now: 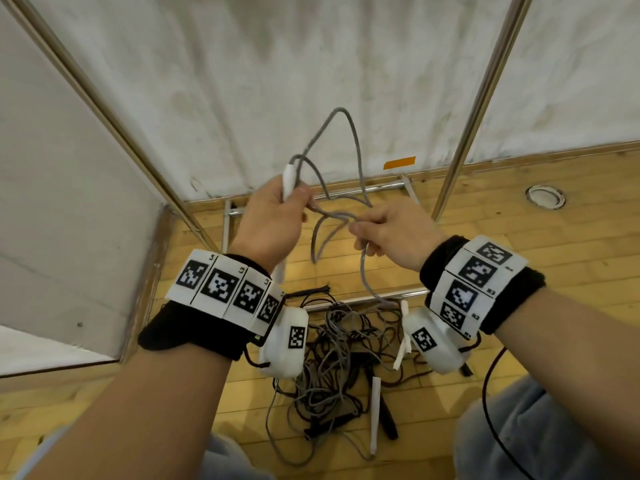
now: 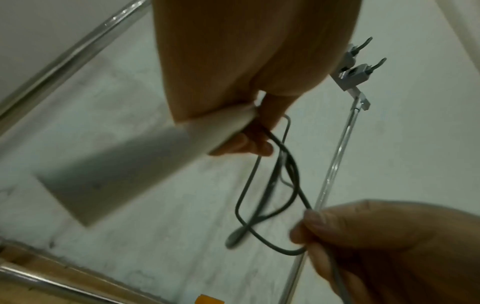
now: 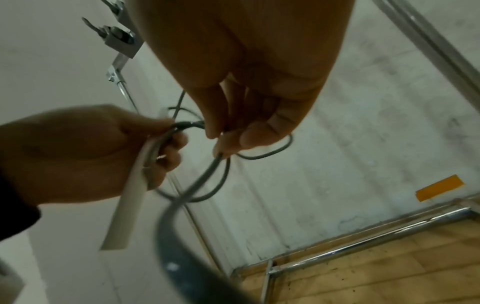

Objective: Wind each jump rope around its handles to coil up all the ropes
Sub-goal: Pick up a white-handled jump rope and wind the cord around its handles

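left hand (image 1: 268,216): fingers curled round a white handle (image 1: 288,180), which stands nearly upright and juts from the fist toward 12 o'clock, its lower end showing below the wrist. back of the hand faces the head camera, forearm raised.

right hand (image 1: 391,232): thumb and forefinger pinch the grey rope (image 1: 356,147) at the hand's 9 o'clock; remaining fingers curled. forearm raised, level with the left.

grey rope: loops rise toward 12 o'clock between the hands, cross just beside the left thumb, and one strand drops at 6 o'clock to the floor.

rope pile (image 1: 332,358): tangled grey and dark ropes, white and black handles, on the wooden floor (image 1: 519,237) below the wrists.

head view only: the pile, marker wristbands. wrist views only: grey clamps (image 2: 354,76) atop a metal pole (image 2: 335,162); palm side of the left grip, rope running alongside the handle.
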The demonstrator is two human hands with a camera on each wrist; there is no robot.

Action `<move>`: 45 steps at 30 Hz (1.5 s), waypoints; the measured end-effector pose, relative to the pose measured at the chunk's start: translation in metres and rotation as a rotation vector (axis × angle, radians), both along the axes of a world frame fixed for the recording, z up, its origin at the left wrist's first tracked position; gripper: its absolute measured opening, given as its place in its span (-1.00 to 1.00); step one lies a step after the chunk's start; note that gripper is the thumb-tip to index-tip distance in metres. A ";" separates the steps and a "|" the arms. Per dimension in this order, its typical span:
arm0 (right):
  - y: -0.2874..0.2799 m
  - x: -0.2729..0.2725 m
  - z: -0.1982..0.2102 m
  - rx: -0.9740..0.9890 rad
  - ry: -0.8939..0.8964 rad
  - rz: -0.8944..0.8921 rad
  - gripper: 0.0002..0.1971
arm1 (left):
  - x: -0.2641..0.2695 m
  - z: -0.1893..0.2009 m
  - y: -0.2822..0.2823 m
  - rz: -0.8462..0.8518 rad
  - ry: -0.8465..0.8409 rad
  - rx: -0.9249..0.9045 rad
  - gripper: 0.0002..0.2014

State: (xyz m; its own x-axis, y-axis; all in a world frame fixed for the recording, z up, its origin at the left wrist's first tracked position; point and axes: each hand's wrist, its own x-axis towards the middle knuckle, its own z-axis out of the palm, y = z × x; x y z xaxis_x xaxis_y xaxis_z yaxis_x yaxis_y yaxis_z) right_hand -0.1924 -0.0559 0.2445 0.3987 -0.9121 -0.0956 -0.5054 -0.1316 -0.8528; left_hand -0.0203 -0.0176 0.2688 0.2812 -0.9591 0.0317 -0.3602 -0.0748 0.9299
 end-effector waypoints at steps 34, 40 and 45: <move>0.009 0.005 0.066 0.261 -0.837 -0.267 -0.69 | -0.020 -0.005 0.008 -0.267 0.305 0.105 -0.80; 0.000 0.005 0.069 0.238 -0.966 -0.316 -0.83 | -0.023 0.002 0.009 -0.206 0.274 0.002 -0.77; 0.002 0.017 0.040 0.073 -0.428 -0.283 -0.77 | -0.017 0.009 0.005 -0.044 0.247 -0.040 -0.72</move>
State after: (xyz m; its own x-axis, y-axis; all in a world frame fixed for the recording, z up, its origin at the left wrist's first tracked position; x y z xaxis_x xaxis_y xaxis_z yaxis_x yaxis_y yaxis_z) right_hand -0.1750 -0.0538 0.2846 0.1543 -0.9870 -0.0453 -0.1165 0.0274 -0.9928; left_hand -0.0370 -0.0124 0.2776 0.2435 -0.9699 0.0056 -0.1238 -0.0253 0.9920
